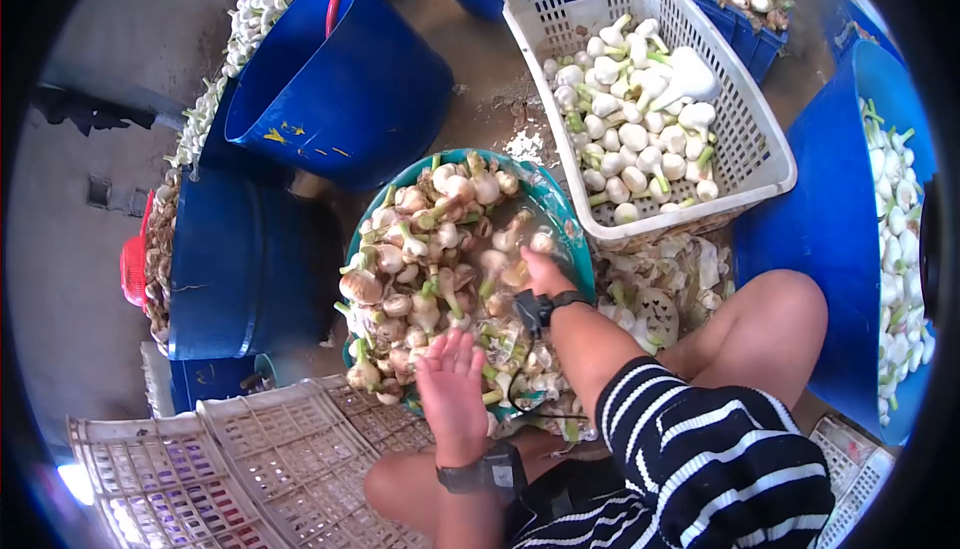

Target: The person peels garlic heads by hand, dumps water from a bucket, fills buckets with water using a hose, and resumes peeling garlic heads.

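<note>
My right hand [543,274], with a dark band on its wrist, reaches into a teal tub [578,239] heaped with garlic bulbs [405,249]. Its fingers dip into the murky water among the bulbs, so whether they grip one is hidden. My left hand [452,387] is held palm up over the tub's near edge, fingers stretched out with nothing in them. Many bulbs in the tub have brownish skins and short green stems. Loose peeled skins [690,269] lie on the floor to the right of the tub.
A white crate [765,164] of cleaned garlic bulbs stands beyond the tub, a smooth white object [690,79] on top. Blue barrels [340,79] stand left; another blue container [815,189] with garlic is at right. Plastic crates [260,449] lie front left.
</note>
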Motion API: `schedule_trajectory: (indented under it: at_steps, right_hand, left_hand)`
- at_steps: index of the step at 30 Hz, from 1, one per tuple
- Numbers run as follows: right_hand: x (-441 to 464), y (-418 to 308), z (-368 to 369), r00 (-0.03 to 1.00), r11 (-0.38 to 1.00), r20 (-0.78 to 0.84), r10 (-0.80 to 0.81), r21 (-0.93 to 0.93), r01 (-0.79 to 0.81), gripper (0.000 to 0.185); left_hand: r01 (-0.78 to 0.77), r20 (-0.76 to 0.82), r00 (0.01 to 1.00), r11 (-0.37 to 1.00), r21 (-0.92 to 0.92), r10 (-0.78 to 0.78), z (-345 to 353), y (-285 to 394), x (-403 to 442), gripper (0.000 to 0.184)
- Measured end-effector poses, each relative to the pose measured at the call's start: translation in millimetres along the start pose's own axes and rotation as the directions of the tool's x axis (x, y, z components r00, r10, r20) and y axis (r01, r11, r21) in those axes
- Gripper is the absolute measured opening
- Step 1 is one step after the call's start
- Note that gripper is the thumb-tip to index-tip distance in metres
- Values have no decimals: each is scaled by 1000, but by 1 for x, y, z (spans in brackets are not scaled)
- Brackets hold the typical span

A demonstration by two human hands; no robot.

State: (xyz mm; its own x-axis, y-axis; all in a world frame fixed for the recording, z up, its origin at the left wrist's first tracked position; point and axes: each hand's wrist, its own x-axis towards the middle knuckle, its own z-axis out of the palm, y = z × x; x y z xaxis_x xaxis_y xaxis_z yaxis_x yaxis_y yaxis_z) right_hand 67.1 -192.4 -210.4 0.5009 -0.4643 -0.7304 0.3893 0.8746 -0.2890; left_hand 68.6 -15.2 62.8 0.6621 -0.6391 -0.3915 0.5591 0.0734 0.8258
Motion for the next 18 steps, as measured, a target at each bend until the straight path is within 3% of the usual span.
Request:
schedule_trajectory:
  at_steps: [1,2,3,5,6,7,8,9,11,12,16,18]
  right_hand:
    - [-12,-3,-7,992,997,115,59,42,-64,32]
    - [-44,-11,-7,981,968,189,44,-251,5,30]
    - [-86,-23,1,962,849,270,50,-519,101,28]
    - [-155,-9,21,854,596,499,-147,-644,479,26]
    - [-179,-2,19,859,600,496,-128,-651,465,26]
    - [-199,4,15,805,363,563,-190,-721,590,26]
    - [-218,3,15,734,94,640,-229,-736,671,27]
    - [-234,-2,17,736,92,637,-230,-738,668,27]
    - [-263,-19,27,770,-247,633,-88,-762,598,26]
    - [-275,-22,32,801,-291,591,-100,-787,544,26]
    - [-274,-19,27,718,-363,689,-100,-697,618,26]
    - [-259,-23,26,944,98,322,78,-944,314,29]
  left_hand:
    - [16,-61,998,996,91,-11,-9,-5,4,56]
    - [45,-52,998,987,152,-38,-20,-10,11,54]
    - [103,-95,992,970,218,-84,-25,-16,20,58]
    - [215,-146,974,917,334,-176,-17,-22,32,63]
    - [265,-120,964,901,343,-237,-12,-25,36,63]
    - [313,-91,950,881,355,-300,-8,-28,41,63]
    - [302,-53,951,887,349,-303,-11,-32,46,52]
    - [305,-52,951,887,347,-306,-14,-34,45,52]
    - [242,-26,962,805,542,-271,-8,-31,38,37]
    - [239,-36,967,850,470,-252,-4,-32,32,25]
    - [298,-58,954,912,281,-293,-19,-48,28,22]
    - [291,-10,956,937,193,-295,-16,-44,21,22]
